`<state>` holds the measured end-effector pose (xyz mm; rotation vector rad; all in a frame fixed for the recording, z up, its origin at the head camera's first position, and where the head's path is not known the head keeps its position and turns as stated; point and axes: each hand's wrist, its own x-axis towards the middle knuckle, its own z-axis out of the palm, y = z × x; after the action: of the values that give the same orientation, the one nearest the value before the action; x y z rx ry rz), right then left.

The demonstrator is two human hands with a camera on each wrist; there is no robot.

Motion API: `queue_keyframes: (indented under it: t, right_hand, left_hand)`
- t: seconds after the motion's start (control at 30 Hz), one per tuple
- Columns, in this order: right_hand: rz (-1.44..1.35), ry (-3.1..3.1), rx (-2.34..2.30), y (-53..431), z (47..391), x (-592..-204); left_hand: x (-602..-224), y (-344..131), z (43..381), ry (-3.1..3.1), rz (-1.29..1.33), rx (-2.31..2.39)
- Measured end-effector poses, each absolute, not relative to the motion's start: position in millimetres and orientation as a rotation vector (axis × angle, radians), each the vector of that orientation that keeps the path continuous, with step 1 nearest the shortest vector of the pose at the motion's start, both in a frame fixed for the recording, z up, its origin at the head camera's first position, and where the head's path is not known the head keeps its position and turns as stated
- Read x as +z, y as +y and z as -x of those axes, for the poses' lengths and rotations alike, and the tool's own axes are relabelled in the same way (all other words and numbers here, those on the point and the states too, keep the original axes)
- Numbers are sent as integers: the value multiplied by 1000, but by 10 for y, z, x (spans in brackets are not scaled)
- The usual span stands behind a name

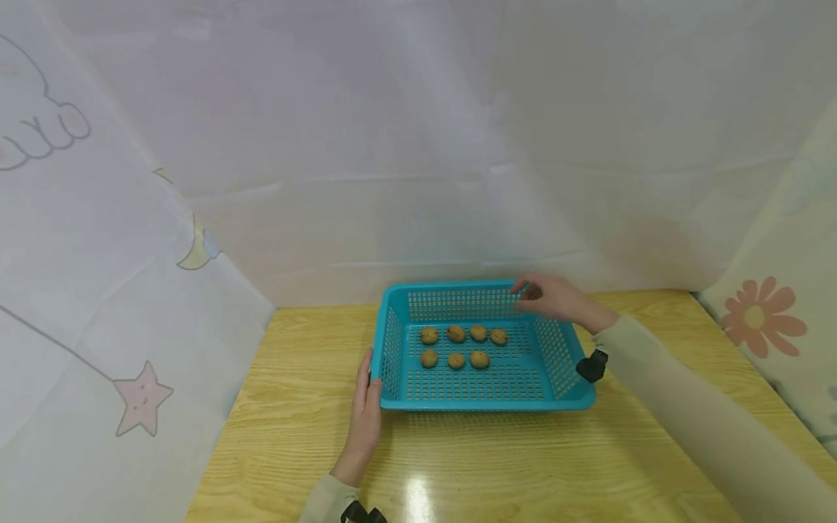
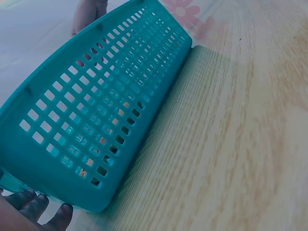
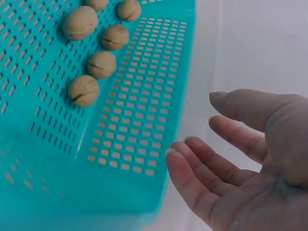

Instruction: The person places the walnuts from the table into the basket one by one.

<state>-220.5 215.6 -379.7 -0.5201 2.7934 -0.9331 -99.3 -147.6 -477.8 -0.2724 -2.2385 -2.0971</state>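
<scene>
A blue plastic basket [image 1: 484, 405] with slotted walls stands on the wooden table. Several walnuts [image 1: 479, 359] lie on its floor in two rows, four in the back one. My left hand [image 1: 368, 407] rests against the basket's left outer side; in the left wrist view its fingertips [image 2: 61, 216] touch the end of the basket near the rim. Above the back right corner hovers my right hand [image 1: 552, 296]. The right wrist view shows its fingers [image 3: 185, 180] loosely bent and apart from the thumb, holding nothing, beside the basket's rim.
Bare wood of the table [image 1: 294, 421] shows left, right and in front of the basket. A pale cloth [image 1: 418, 145] hangs close behind the basket, and printed cloth sides [image 1: 144, 399] stand at the table's left and right.
</scene>
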Motion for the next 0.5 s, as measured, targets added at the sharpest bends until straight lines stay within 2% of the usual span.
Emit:
queue_keyframes:
  t: [0.5]
  right_hand:
    - [541, 2860, -897, 2757, 2038, -3805]
  left_hand:
    - [-4765, -1473, 990, -2236, 285, -2092]
